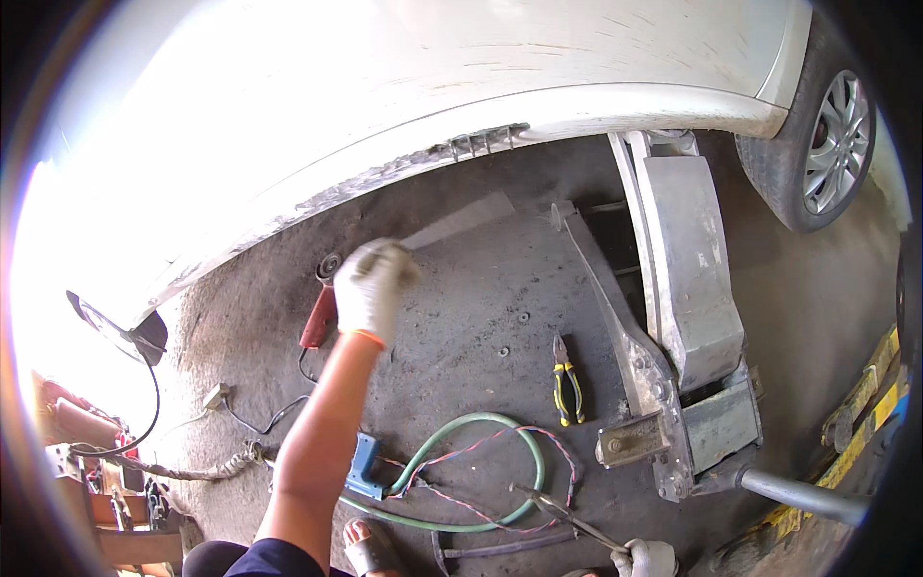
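My left hand [373, 288], in a pale glove, is closed and slightly smeared by motion in front of the car's sill. From its fingers a flat, pale grey blade-like strip [461, 221] reaches toward the right; its kind is unclear. At the lower right edge, my gloved right hand [646, 560] is closed around a thin metal rod [577, 522], its tip pointing up and left. The white car's sill [385, 173] has a grey, scraped band. Several small pins [478, 144] stick out from that band.
A red angle grinder [319, 315] lies left of my left hand. Yellow-black pliers [567, 385] rest on the floor. A blue pistol-shaped tool [363, 466], a looped green hose [540, 462] and twisted wires lie nearer me. A metal jack-like frame [635, 370] stands right, by the wheel [835, 144].
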`<state>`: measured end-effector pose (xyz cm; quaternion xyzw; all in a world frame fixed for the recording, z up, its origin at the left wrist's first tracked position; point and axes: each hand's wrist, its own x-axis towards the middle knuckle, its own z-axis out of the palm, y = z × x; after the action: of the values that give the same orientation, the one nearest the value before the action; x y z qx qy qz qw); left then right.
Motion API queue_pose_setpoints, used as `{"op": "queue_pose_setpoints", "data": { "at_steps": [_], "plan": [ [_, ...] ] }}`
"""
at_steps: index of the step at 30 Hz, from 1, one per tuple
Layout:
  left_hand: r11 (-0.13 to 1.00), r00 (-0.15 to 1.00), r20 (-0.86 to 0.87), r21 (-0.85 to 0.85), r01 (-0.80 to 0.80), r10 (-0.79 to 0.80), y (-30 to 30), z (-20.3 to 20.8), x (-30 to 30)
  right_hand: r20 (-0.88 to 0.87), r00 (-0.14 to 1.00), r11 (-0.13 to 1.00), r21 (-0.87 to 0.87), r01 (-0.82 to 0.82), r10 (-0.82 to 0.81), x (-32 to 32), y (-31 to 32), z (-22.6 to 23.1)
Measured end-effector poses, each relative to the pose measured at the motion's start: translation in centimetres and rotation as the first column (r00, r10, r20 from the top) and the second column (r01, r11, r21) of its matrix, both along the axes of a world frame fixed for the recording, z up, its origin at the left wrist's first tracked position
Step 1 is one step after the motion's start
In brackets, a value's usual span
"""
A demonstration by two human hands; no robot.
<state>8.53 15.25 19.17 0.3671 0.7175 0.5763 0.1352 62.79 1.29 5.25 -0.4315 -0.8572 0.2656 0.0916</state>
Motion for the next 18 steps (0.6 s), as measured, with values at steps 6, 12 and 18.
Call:
{"op": "queue_pose_setpoints", "data": {
  "at_steps": [6,12,18],
  "plan": [
    [0.902,0.974,0.225,0.420,-0.097,0.000,-4.4,7.2,-3.2,0.142,0.989,0.996,-0.086,-0.029,0.041,-1.4,0.6,-0.3],
    [0.901,0.974,0.220,0.412,-0.135,0.046,-4.1,8.2,-4.1,0.168,0.985,0.992,-0.124,-0.025,0.046,-1.7,0.6,0.1],
    [0.902,0.964,0.255,0.430,-0.040,-0.079,-2.0,7.8,-3.6,0.131,0.990,0.995,-0.088,-0.041,0.052,-1.8,0.0,0.5]
  ]
}}
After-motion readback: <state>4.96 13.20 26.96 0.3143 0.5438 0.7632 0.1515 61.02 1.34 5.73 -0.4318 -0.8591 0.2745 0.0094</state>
